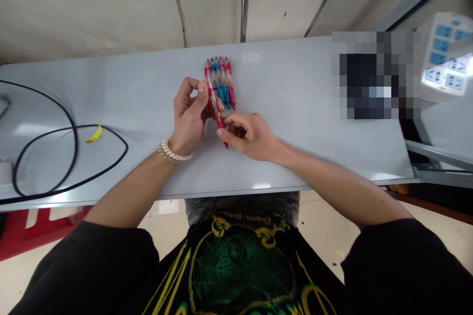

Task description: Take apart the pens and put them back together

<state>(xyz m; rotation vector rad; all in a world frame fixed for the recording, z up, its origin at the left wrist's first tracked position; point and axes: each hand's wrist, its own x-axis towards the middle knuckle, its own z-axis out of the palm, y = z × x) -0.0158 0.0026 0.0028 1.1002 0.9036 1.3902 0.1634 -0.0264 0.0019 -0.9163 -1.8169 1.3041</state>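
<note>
Two hands pinch a clear-barrelled pen with a pink grip (214, 103) just above a pale grey table top (281, 74): the left hand (189, 115), a white beaded bracelet (174, 152) on its wrist, holds the upper barrel between thumb and bent fingers, while the right hand (248, 135) grips the lower pink end between thumb and forefinger. Just beyond them, a tight row of slim red and blue pens (223, 86) lies side by side on the table, and a looped black cable (76, 142) with a yellow tag (93, 134) lies well off to the left.
</note>
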